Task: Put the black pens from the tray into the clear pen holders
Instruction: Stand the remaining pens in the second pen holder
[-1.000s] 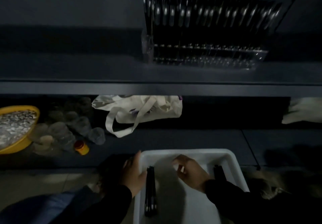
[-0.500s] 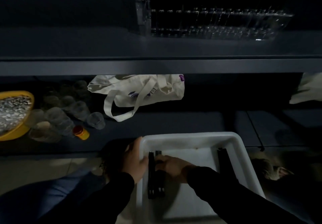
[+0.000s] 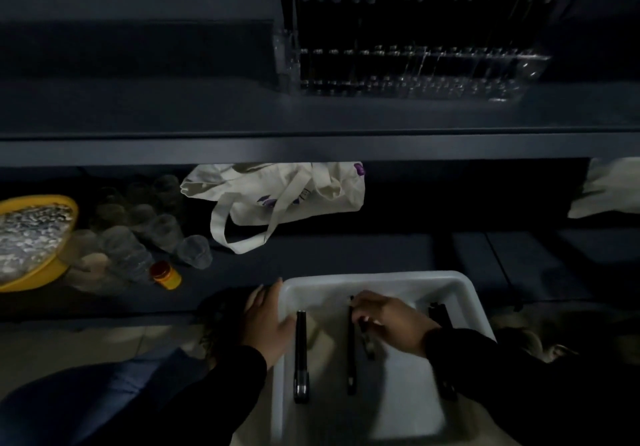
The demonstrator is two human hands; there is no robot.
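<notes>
Right hand (image 3: 388, 321): my fingers curl round a black pen (image 3: 351, 348) in the middle of the tray (image 3: 381, 279).
Left hand (image 3: 266, 317): gripping the tray's left wall, steadying it.
Other pens: one (image 3: 300, 355) near my left hand, another (image 3: 439, 314) on the right.
Pen holders (image 3: 408, 74): on the upper shelf, nearly full.
Tip: lift the pen level, then aim for a free slot.

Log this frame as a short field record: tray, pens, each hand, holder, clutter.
tray: white tray, lowest in view
loose pens: one black pen at tray's left; another by the right wall, partly hidden
left hand: holds the tray's left rim
right hand: fingers curled round black pens in mid-tray
pen holder: clear, on upper shelf, rows of pens standing in it
clutter: yellow bowl, clear cups, tote bag on lower shelf
</notes>
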